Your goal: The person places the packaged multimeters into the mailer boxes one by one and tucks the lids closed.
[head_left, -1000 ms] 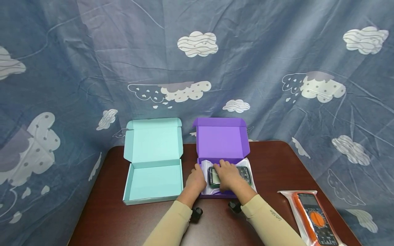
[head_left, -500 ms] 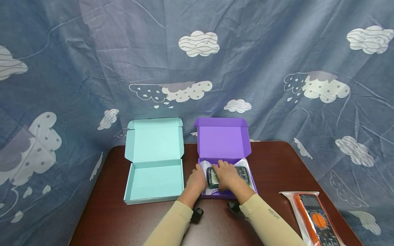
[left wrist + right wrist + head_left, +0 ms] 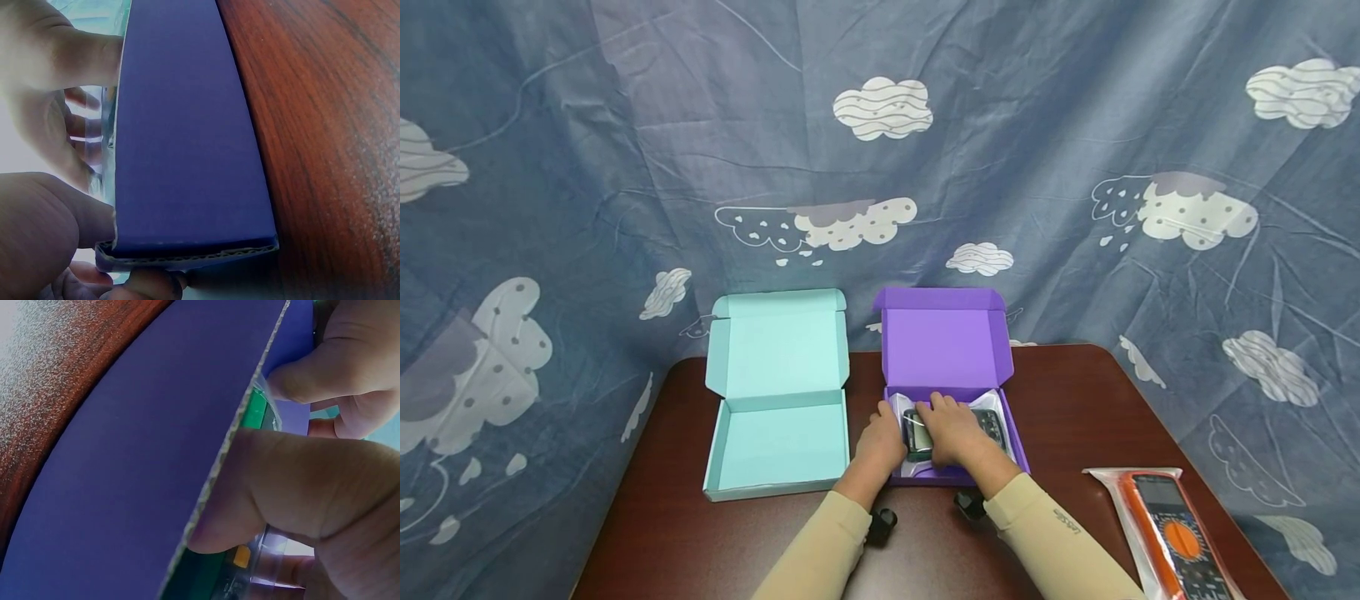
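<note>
- Head view first, and the blue cloud-print curtain [image 3: 1037, 150] fills the whole back of the scene.
- Below it, the brown table [image 3: 647, 517], glossy and wood-grained.
- Two boxes side by side, lids up: turquoise box [image 3: 782, 446] on the left, purple box [image 3: 943, 346] on the right, its corrugated card (raw edge on show in the left wrist view) looking light, stiff, and likely to crease if squeezed hard.
- Out at the table's right edge, an orange multimeter [image 3: 1183, 537] lies in a clear bag [image 3: 1105, 481], well apart from both hands.
- Now the green multimeter [image 3: 917, 443]: inside the purple box, screen to the left, in plastic film [image 3: 991, 400]. Probably fairly heavy for its size, rigid, with a slick wrapping that could slide under fingertips; the screen looks the fragile part, so a hold across the two long sides seems best.
- Right hand [image 3: 955, 429] has that very hold, palm down, fingers at the far side, thumb inside the near wall, grasping the green multimeter; forearm slants in from lower right.
- Left hand [image 3: 880, 446] pinches the purple box's left wall, thumb inside, fingers outside; forearm slants in from lower left.
</note>
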`<state>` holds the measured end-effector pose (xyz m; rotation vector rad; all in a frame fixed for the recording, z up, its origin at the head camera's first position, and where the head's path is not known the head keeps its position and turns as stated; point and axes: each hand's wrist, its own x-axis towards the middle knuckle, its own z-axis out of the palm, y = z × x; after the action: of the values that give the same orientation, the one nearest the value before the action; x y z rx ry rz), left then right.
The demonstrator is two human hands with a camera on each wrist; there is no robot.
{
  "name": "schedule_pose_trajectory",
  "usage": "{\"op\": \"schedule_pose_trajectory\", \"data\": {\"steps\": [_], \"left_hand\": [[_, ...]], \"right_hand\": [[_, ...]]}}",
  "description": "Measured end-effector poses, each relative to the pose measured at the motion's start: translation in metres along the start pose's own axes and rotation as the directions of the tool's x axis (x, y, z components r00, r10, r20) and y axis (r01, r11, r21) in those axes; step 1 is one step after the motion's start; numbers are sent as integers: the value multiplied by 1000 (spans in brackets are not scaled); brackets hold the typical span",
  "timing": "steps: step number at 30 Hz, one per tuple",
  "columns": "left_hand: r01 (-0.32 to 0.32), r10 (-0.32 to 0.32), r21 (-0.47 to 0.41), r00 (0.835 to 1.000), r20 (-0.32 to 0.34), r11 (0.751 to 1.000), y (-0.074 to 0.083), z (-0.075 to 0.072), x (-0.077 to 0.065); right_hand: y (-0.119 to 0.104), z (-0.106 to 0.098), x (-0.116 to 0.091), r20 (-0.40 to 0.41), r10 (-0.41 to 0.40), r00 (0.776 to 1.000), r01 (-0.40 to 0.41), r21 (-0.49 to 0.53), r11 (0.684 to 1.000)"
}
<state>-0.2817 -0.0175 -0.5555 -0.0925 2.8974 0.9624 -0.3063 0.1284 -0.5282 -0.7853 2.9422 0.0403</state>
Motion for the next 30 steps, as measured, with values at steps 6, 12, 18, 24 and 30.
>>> {"op": "schedule_pose_trajectory", "data": {"steps": [6, 12, 18, 24, 30], "left_hand": [[9, -9, -2, 1000, 0, 1000, 0, 1, 0], [2, -2, -9, 1000, -5, 1000, 0, 2, 0], [8, -8, -17, 1000, -2, 1000, 0, 2, -1], [2, -3, -15, 1000, -8, 1000, 0, 0, -1], [7, -7, -19, 1000, -8, 1000, 3, -2, -2]], "right_hand": [[2, 4, 0, -15, -12, 1000, 12, 9, 1000], [3, 7, 1, -3, -17, 1000, 17, 50, 999], [6, 11, 2, -2, -23, 1000, 24, 49, 999], [7, 12, 3, 6, -22, 1000, 21, 76, 997], [9, 14, 4, 8, -29, 1000, 29, 69, 997]]}}
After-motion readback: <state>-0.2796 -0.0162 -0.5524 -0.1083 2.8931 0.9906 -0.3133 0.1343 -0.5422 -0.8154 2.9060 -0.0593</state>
